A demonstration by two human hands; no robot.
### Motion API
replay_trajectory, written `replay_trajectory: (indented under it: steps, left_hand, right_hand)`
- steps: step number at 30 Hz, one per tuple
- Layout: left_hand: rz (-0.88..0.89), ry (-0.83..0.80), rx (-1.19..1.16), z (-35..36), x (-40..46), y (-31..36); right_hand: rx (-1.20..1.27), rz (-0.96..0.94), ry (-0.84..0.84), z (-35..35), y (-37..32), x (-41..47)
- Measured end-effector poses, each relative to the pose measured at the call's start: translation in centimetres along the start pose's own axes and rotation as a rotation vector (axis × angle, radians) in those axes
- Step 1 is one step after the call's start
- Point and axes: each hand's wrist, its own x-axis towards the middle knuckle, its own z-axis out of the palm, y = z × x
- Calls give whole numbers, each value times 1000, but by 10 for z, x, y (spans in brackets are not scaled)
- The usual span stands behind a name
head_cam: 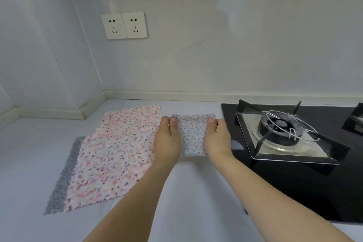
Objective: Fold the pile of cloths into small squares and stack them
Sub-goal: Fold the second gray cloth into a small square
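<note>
A black stove top [306,188] sits on the right of the pale counter [29,163]. A burner [280,126] sits on it. Two white wall sockets [124,25] are on the wall [235,35].

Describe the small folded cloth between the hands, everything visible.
The folded cloth is pale grey-white with small purple-pink speckles, soft and nubbly like microfibre, wavy at its far edge. It is folded into a compact rectangle lying flat on the pale counter, between the pink speckled cloth and the black hob. The left hand and right hand pinch its sides.
</note>
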Motion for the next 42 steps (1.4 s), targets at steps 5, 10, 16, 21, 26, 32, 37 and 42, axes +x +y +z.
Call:
replay_trajectory:
  steps: [5, 10, 16, 21, 26, 32, 37, 42]
  left_hand:
    - [-64, -80, -9, -3, 27, 85]
    - [-179, -207, 2, -9, 0, 180]
    - [-198, -365, -41, 33, -1, 238]
    - [-309, -618, -110, 92, -8, 263]
    - [-205, -564, -128, 174, -21, 309]
    - [-163, -550, -116, 259, -44, 353]
    - [-171, -576, -85, 317, -46, 358]
    - [-162, -612, -94, 384, -68, 377]
  right_hand:
    - [-68, 93, 18, -38, -77, 28]
    - [-157, 175, 63, -113, -149, 5]
    - [-100, 210, 183, -178, -175, 19]
    - [54, 280, 201, -246, -159, 50]
    - [65, 270, 203, -329, -138, 93]
    - [35, 265, 208, -410, -112, 144]
    - [-33, 245, 250, -449, -93, 176]
    - [-43, 266, 287, -509, -70, 199]
